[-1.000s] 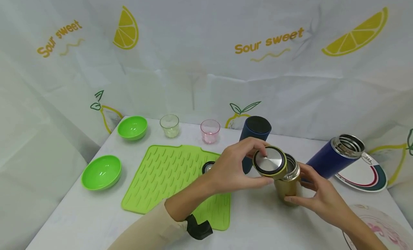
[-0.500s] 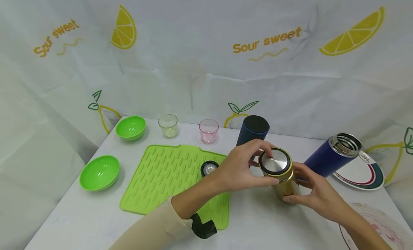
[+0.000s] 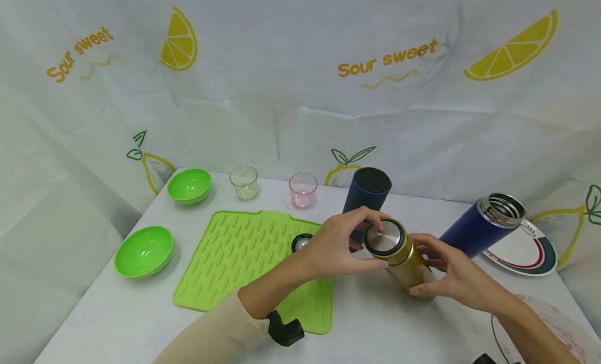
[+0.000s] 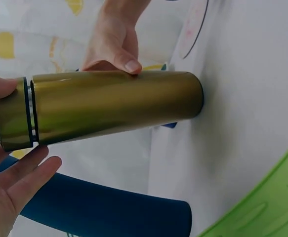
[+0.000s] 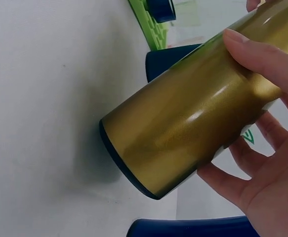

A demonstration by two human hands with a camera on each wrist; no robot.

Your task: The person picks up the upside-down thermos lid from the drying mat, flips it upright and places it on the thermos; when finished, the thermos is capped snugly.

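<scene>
A gold thermos flask (image 3: 409, 274) leans to the left in the head view, its lid (image 3: 385, 238) sitting over the mouth. My left hand (image 3: 334, 247) grips that lid between thumb and fingers. Around the body, my right hand (image 3: 454, 274) holds the flask with the thumb on the near side. In the left wrist view a thin silver line shows between lid and body. The flask's dark base is close over the table in the right wrist view. Just behind my left hand stands a dark blue flask (image 3: 368, 189), partly hidden.
An open blue flask (image 3: 474, 226) leans behind my right hand, by a plate (image 3: 521, 252). A patterned plate (image 3: 554, 327) lies at front right. A green mat (image 3: 235, 254) bears a blue cap (image 5: 161, 9). Green bowls (image 3: 143, 252) and small glasses (image 3: 302, 191) stand left and back.
The lid has come from beside the gold flask's mouth onto it. Since then, the flask's top has tilted left, both hands still holding.
</scene>
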